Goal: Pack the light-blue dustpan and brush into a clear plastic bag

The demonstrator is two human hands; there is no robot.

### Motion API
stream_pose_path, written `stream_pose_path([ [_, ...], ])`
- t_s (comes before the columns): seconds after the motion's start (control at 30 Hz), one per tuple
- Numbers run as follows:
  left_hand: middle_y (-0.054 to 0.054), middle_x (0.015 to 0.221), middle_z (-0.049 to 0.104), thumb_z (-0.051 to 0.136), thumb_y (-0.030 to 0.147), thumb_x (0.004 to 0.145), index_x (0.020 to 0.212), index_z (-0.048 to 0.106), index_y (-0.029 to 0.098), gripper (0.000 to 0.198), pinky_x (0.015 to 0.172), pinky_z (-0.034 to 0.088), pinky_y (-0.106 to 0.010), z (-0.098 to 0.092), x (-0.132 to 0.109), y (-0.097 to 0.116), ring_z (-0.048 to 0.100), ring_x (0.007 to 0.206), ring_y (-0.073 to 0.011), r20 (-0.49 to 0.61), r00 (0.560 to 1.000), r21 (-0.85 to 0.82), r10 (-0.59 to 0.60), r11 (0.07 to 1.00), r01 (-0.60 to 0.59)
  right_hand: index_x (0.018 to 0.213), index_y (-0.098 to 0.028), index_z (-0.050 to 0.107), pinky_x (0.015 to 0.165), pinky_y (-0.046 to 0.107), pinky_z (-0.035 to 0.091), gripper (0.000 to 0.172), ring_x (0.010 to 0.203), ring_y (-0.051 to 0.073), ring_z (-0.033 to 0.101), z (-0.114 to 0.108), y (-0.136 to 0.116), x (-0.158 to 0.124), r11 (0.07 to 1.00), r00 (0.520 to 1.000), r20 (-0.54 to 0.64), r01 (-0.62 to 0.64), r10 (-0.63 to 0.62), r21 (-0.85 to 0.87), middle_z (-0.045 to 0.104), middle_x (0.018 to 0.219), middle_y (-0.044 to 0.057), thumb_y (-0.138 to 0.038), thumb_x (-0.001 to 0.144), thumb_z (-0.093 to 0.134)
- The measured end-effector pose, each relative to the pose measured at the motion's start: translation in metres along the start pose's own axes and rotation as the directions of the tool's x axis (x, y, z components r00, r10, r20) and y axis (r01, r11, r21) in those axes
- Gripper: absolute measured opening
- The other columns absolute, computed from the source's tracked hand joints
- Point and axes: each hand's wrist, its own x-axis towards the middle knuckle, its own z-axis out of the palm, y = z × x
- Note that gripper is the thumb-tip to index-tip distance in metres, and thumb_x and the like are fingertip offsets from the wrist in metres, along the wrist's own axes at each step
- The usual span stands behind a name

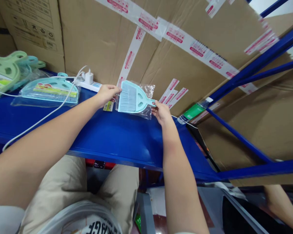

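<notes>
A light-blue mini dustpan and brush set (pixel 128 97), in a clear plastic bag (pixel 147 113), is held just above the blue shelf. My left hand (pixel 108 94) pinches its broad bristle side, with thumb and fingertips at the edge. At the other end, my right hand (pixel 162 113) is closed on the narrow handle. A yellow-green label (pixel 108 106) shows below my left fingers; whether it is attached to the set I cannot tell. Further left lie a bagged blue dustpan set (pixel 51 91) and several stacked green and blue ones (pixel 5 70).
A white charger (pixel 89 77) sits in a power strip (pixel 95 85), with a white cable crossing the blue shelf (pixel 122 139). A green-labelled bottle (pixel 195 111) leans at the right. Taped cardboard boxes (pixel 95 39) stand behind. Another person's arm (pixel 283 208) shows lower right.
</notes>
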Motion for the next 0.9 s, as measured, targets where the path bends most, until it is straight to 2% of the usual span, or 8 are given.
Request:
stream_pose_path([
  [0.2, -0.007, 0.071, 0.065, 0.077, 0.023, 0.068, 0.071, 0.066, 0.019, 0.012, 0.071, 0.049, -0.039, 0.000, 0.000, 0.000, 0.065, 0.065, -0.0206, -0.003, 1.000, 0.033, 0.010, 0.999, -0.010, 0.066, -0.022, 0.058, 0.051, 0.022, 0.051, 0.030, 0.050, 0.011, 0.057, -0.002, 0.003, 0.002, 1.000, 1.000, 0.023, 0.008, -0.007, -0.008, 0.058, 0.054, -0.003, -0.040, 0.084, 0.074],
  [0.47, -0.003, 0.061, 0.061, 0.075, 0.024, 0.073, 0.065, 0.067, 0.019, 0.013, 0.064, 0.050, -0.033, 0.002, -0.004, 0.004, 0.059, 0.058, -0.0151, 0.004, 1.000, 0.066, 0.014, 0.998, -0.014, 0.067, -0.022, 0.057, 0.051, 0.022, 0.051, 0.027, 0.050, 0.011, 0.056, 0.002, -0.004, -0.004, 0.999, 0.999, -0.027, -0.044, 0.043, -0.014, 0.057, 0.053, -0.003, -0.035, 0.085, 0.072],
  [0.67, -0.004, 0.059, 0.061, 0.073, 0.020, 0.075, 0.062, 0.067, 0.018, 0.015, 0.065, 0.050, -0.035, 0.002, -0.005, 0.004, 0.058, 0.056, -0.0152, -0.009, 1.000, 0.056, 0.024, 0.998, -0.023, 0.068, -0.022, 0.057, 0.048, 0.021, 0.048, 0.025, 0.049, 0.011, 0.056, 0.003, -0.006, -0.006, 0.996, 0.995, -0.049, -0.090, 0.090, -0.002, 0.057, 0.052, -0.004, -0.032, 0.087, 0.069],
  [0.8, -0.001, 0.055, 0.058, 0.074, 0.017, 0.075, 0.062, 0.066, 0.018, 0.015, 0.057, 0.047, -0.029, 0.003, -0.004, 0.003, 0.054, 0.051, -0.0123, -0.021, 0.999, 0.076, 0.030, 0.997, -0.029, 0.069, -0.022, 0.057, 0.048, 0.021, 0.049, 0.026, 0.048, 0.010, 0.057, 0.002, -0.005, -0.006, 0.998, 0.998, 0.008, -0.062, 0.063, -0.024, 0.059, 0.055, -0.004, -0.034, 0.085, 0.073],
  [0.9, 0.000, 0.054, 0.057, 0.071, 0.015, 0.078, 0.066, 0.066, 0.017, 0.013, 0.053, 0.044, -0.024, 0.004, -0.006, 0.004, 0.053, 0.050, -0.0099, -0.019, 1.000, 0.127, 0.006, 0.992, -0.004, 0.070, -0.021, 0.056, 0.047, 0.019, 0.047, 0.024, 0.046, 0.009, 0.056, 0.004, -0.008, -0.010, 0.997, 0.996, -0.030, -0.082, 0.082, -0.012, 0.058, 0.053, -0.005, -0.029, 0.090, 0.068],
])
